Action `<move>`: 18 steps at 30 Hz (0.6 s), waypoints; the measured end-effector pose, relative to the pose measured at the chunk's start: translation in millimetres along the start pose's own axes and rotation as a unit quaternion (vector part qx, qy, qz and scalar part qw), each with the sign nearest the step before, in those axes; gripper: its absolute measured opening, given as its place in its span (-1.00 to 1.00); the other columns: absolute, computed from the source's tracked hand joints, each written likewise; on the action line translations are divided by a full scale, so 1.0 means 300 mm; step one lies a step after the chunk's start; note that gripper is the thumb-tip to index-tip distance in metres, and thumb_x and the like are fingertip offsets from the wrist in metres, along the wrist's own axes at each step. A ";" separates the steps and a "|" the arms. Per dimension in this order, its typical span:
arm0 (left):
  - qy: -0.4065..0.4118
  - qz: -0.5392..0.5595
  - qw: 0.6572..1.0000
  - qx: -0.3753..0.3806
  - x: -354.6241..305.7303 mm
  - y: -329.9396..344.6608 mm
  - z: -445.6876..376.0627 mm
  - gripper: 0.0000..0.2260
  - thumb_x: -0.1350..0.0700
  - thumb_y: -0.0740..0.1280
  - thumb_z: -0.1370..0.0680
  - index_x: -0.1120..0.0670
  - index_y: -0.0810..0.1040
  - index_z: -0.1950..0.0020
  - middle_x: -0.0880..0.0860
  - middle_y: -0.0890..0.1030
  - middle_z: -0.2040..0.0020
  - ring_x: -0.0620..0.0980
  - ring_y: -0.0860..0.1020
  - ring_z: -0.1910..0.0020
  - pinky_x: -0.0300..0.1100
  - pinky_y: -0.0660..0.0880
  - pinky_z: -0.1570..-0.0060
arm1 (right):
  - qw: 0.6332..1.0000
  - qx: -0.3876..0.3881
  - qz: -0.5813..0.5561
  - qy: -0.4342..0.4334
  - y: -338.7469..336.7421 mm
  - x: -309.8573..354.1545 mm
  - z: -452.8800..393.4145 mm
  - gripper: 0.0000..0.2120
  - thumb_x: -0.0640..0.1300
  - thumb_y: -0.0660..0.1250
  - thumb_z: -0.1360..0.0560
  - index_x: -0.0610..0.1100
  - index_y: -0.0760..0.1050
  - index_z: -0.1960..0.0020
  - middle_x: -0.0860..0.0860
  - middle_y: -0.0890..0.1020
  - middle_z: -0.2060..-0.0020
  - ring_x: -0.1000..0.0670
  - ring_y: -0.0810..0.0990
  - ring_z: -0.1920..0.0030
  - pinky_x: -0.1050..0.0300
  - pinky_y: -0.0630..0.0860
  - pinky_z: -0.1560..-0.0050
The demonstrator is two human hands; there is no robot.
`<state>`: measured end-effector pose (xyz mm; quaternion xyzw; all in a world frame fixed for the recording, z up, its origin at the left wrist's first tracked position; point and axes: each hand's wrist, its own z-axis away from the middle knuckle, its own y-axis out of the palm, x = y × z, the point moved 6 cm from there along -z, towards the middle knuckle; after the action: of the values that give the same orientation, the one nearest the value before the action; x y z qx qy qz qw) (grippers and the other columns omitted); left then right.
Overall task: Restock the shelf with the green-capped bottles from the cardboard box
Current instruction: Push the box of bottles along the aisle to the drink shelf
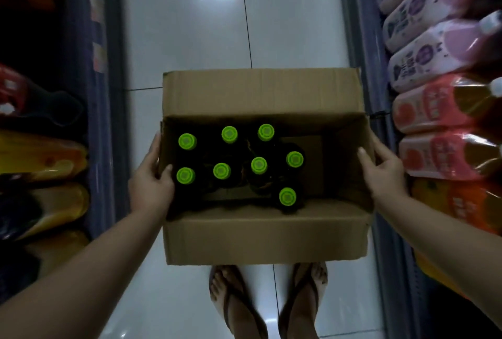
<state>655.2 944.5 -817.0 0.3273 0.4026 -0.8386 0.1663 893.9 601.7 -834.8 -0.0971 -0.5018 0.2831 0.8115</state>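
An open cardboard box (264, 232) hangs in front of me above the tiled floor, its flaps folded out. Inside stand several dark bottles with bright green caps (259, 165), grouped toward the left and middle; the right part of the box shows bare cardboard. My left hand (150, 181) grips the box's left wall, thumb hooked over the rim inside. My right hand (380, 167) grips the right wall, thumb over the rim.
Shelves line both sides of a narrow aisle. The right shelf (361, 48) holds pink, red and orange drink bottles (434, 110) lying toward me. The left shelf holds yellow and dark bottles (46, 159). My sandalled feet (267, 303) stand on glossy white tiles below the box.
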 end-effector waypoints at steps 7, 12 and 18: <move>0.001 -0.032 0.999 -0.010 0.108 0.067 -0.020 -0.48 0.23 0.22 -0.57 -0.25 0.27 -0.42 -0.12 0.45 -0.37 -0.18 0.38 -0.29 -0.26 0.27 -0.28 | 1.000 -0.020 0.015 0.016 0.076 -0.116 -0.048 -0.59 -0.16 0.21 -0.58 0.01 0.32 -0.42 0.13 0.43 -0.28 0.07 0.38 -0.32 0.08 0.35 -0.32; 0.002 -0.022 1.000 0.000 0.124 0.073 -0.015 -0.46 0.23 0.21 -0.58 -0.28 0.24 -0.43 -0.15 0.42 -0.39 -0.17 0.37 -0.33 -0.21 0.30 -0.32 | 1.000 -0.016 0.015 0.019 0.075 -0.148 -0.056 -0.58 -0.14 0.21 -0.58 0.01 0.32 -0.42 0.05 0.45 -0.35 0.06 0.40 -0.33 0.12 0.36 -0.30; -0.033 -0.013 0.999 0.029 0.114 0.071 -0.016 -0.45 0.22 0.23 -0.58 -0.28 0.23 -0.43 -0.05 0.42 -0.41 -0.06 0.40 -0.36 -0.01 0.33 -0.38 | 0.998 0.000 0.021 0.063 0.079 -0.114 -0.034 -0.58 -0.11 0.20 -0.58 0.05 0.30 -0.43 0.01 0.45 -0.35 -0.03 0.41 -0.34 -0.09 0.39 -0.34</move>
<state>643.7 934.6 -854.7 0.2988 0.3767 -0.8624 0.1585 882.6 603.4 -876.3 -0.1256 -0.4473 0.2930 0.8356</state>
